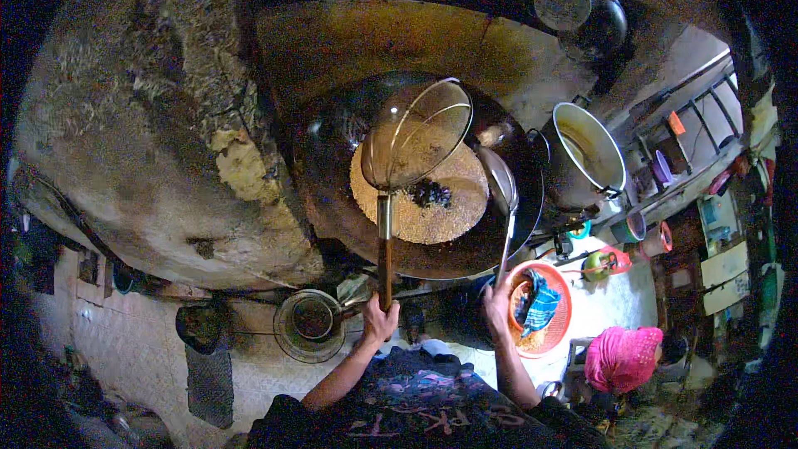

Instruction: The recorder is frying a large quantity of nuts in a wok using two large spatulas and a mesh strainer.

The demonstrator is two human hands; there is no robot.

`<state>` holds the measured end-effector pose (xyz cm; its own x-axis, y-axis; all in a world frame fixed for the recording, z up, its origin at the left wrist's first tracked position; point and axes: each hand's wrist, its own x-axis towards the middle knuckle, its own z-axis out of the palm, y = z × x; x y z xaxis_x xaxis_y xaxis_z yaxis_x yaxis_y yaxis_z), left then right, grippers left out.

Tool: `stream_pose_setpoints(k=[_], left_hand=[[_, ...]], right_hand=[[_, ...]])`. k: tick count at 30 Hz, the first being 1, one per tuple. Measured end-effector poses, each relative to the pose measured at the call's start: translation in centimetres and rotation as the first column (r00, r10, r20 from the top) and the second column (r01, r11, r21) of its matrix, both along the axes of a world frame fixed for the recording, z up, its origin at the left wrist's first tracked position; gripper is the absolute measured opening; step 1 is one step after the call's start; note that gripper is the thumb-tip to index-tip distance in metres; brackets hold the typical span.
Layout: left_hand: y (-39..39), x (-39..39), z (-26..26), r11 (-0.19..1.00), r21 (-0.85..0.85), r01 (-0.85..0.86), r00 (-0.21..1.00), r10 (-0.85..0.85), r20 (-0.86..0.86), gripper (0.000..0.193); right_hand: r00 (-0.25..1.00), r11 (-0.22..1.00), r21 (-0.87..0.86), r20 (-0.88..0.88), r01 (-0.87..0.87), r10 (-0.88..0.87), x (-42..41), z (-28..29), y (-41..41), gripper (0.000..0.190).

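Observation:
My left hand (380, 319) grips the wooden handle of a large round mesh strainer (419, 137). Its basket is raised over a wide dark wok (324, 212), partly covering what lies inside. A round pool of golden, grainy or foamy contents (418, 224) sits in the wok, with a dark patch (430, 193) near its middle; I cannot tell what either is. In my right hand (497, 307) is the long metal handle of a ladle-like utensil (504, 179). The head of that utensil lies along the wok's right inner side, and whether it is loaded cannot be seen.
Right of the wok stands a tall metal pot (589, 153). Beside my right hand, a red-orange plastic basket (559, 312) holds a blue striped cloth (542, 304). A person in a pink headscarf (623, 358) is lower right. Rough masonry (156, 137) rises left; a round strainer (287, 344) is below.

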<state>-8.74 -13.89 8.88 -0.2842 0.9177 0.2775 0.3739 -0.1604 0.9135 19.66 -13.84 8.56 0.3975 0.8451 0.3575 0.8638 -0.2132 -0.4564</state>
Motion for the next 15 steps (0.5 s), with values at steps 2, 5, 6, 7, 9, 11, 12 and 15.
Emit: stream_pose_setpoints(k=[2, 5, 6, 7, 9, 11, 12, 15], left_hand=[[0.7, 0.1, -2.3, 0.982, -0.187, 0.019, 0.996, -0.004, 0.085, 0.032], [2.9, 2.3, -0.1, 0.952, -0.304, -0.049, 0.994, 0.075, 0.075, 0.029], [3.6, 2.3, 1.7, 0.948, -0.302, -0.099, 0.977, 0.15, 0.152, 0.025], [3.9, 2.8, 3.3, 0.947, -0.291, -0.134, 0.949, 0.206, 0.236, 0.021], [4.7, 2.0, 0.0, 0.938, -0.346, -0.007, 0.959, 0.105, 0.265, 0.014], [6.4, 2.7, 2.7, 0.779, -0.579, 0.242, 0.664, 0.302, 0.684, 0.017], [6.0, 1.5, -1.3, 0.8, -0.468, 0.375, 0.369, 0.334, 0.867, 0.016], [6.7, 4.0, 1.3, 0.782, -0.606, 0.148, 0.547, 0.446, 0.708, 0.011]], right_hand=[[0.921, 0.928, -0.37, -0.349, 0.032, -0.171, -1.0, -3.1, 3.5, 0.036], [0.768, 0.895, -0.403, -0.629, -0.192, -0.118, -2.8, -3.0, 6.2, 0.036], [0.208, 0.909, -0.401, -0.904, -0.116, -0.373, -6.8, 0.8, 6.9, 0.03], [-0.002, 0.871, -0.393, -0.911, -0.296, -0.412, -6.1, 0.6, 7.6, 0.024], [-0.736, 0.929, -0.084, -0.587, -0.36, -0.338, -6.7, 4.5, 7.3, 0.023], [-0.808, 0.907, -0.239, -0.414, -0.347, -0.418, -6.4, 10.6, 8.6, 0.026], [-0.847, 0.904, -0.248, -0.329, -0.349, -0.418, -6.1, 9.8, 9.7, 0.027], [-0.765, 0.922, -0.156, -0.519, -0.354, -0.381, -4.0, 8.0, 14.6, 0.03]])
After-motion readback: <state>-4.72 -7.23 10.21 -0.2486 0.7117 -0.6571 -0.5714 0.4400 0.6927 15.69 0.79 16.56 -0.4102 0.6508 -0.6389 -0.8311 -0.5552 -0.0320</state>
